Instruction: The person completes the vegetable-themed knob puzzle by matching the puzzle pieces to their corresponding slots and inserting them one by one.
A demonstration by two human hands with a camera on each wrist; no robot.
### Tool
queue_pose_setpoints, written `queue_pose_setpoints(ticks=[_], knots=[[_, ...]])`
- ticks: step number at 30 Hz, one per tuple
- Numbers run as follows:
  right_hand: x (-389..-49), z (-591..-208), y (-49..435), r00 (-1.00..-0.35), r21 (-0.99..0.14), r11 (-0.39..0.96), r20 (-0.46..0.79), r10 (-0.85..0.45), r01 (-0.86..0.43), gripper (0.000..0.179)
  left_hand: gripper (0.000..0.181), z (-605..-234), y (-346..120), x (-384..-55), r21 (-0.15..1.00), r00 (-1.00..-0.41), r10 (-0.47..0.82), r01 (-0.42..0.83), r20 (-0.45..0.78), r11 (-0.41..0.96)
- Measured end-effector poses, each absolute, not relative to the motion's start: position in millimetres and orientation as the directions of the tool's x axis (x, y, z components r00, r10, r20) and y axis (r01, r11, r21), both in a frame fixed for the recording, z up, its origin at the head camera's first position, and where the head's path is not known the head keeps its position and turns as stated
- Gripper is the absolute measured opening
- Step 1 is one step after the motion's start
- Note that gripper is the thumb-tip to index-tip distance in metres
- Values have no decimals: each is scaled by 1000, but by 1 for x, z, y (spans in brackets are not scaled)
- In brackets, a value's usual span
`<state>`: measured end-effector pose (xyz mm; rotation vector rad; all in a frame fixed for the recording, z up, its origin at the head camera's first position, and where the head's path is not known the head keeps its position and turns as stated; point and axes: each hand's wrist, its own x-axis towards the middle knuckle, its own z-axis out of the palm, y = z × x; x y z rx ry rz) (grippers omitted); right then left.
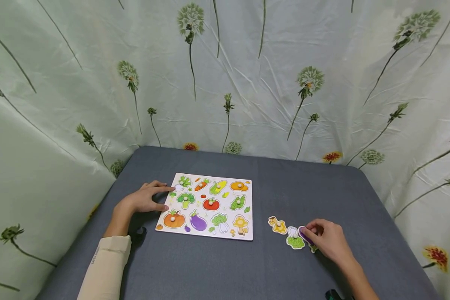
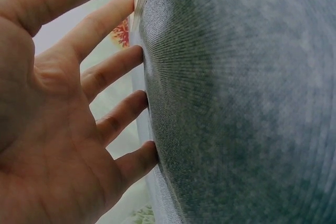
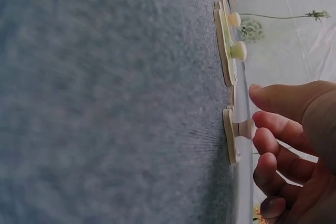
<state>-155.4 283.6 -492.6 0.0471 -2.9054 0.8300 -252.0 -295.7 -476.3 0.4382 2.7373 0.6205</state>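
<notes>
A white vegetable puzzle board [image 1: 190, 201] lies on the grey tablecloth. My left hand [image 1: 144, 199] rests at the board's left side, fingers spread and mostly straight, fingertips touching its edge. In the left wrist view, that hand [image 2: 68, 98] shows its palm. Over at the right, my right hand [image 1: 328, 239] is at an eggplant piece [image 1: 304, 236], fingers bent. In the right wrist view, a gap shows between thumb and index finger, and a knob [image 3: 244, 128] stands close to the fingertips. A cabbage piece [image 1: 295, 241] lies beside the eggplant; another green piece [image 1: 313, 248] is partly hidden.
A yellow piece [image 1: 279, 227] lies left of the cabbage. On the board, knobs show on the tomato [image 1: 214, 207] and pumpkin [image 1: 178, 223]; none shows on its eggplant picture [image 1: 198, 222]. A dandelion-print curtain [image 1: 247, 83] surrounds the grey-covered table [image 1: 206, 271].
</notes>
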Motion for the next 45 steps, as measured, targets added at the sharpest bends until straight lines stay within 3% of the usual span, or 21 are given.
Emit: queue_pose_setpoints(ticks=[7, 16, 28, 45], knots=[[-152, -497, 289, -989, -508, 857, 148, -9, -83, 17, 76, -477, -296, -251, 466, -906, 363, 231, -217, 854], [-147, -498, 292, -997, -503, 864, 68, 25, -12, 20, 78, -477, -298, -253, 466, -900, 383, 254, -206, 848], [-140, -501, 295, -992, -499, 866, 97, 82, 23, 34, 78, -476, -297, -253, 473, -899, 376, 238, -222, 848], [-145, -501, 285, -946, -515, 849, 318, 58, -121, 11, 78, -476, -297, -253, 470, -901, 372, 234, -224, 851]])
